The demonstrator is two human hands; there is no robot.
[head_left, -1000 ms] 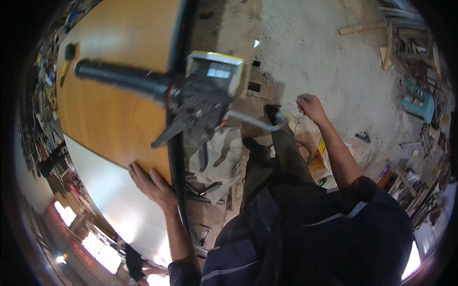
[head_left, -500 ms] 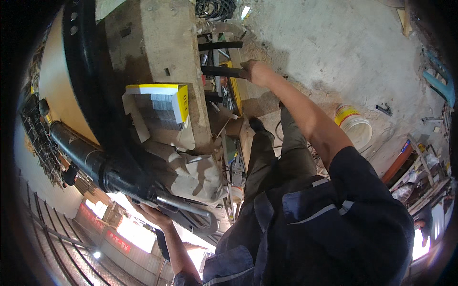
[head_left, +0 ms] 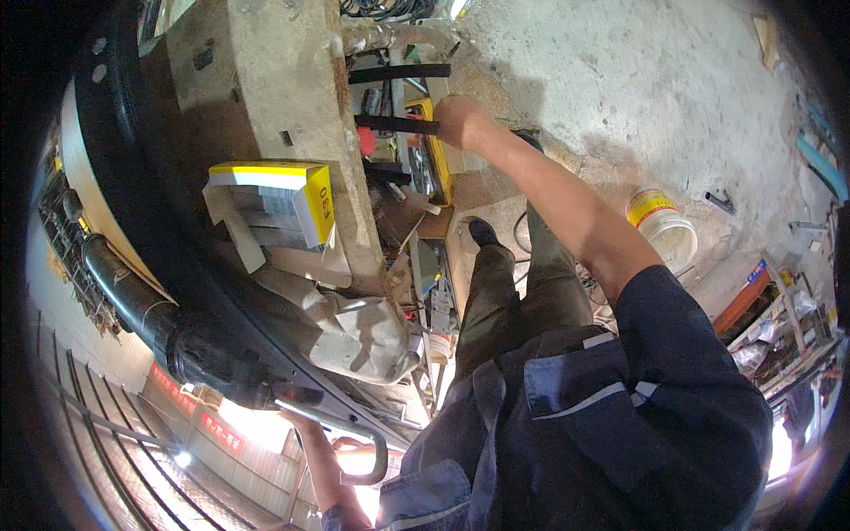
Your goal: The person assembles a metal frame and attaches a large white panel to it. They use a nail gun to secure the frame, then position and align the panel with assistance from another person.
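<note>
My right hand (head_left: 462, 122) is closed round the free end of a black bar (head_left: 397, 124) that sticks out from the workbench side. A second black bar (head_left: 398, 73) juts out parallel to it, farther off. At lower left, my left hand (head_left: 307, 427) is mostly hidden behind a long black cylindrical part (head_left: 212, 354) and a bent grey metal handle (head_left: 376, 447); its fingers do not show. A large curved black panel (head_left: 146, 168) lies along the bench's left side, close to the cylindrical part.
On the bench (head_left: 292, 80) stand an open yellow-and-white box (head_left: 315, 203) holding greyish pieces and a crumpled pale cloth (head_left: 367, 341). Below the edge are tools and a yellow case (head_left: 440, 164). A white bucket (head_left: 668, 239) stands on the floor at right.
The bent grey handle and the near end of the cylindrical part have swung lower. My left hand has gone down with them and is more hidden. My right hand keeps hold of the bar.
</note>
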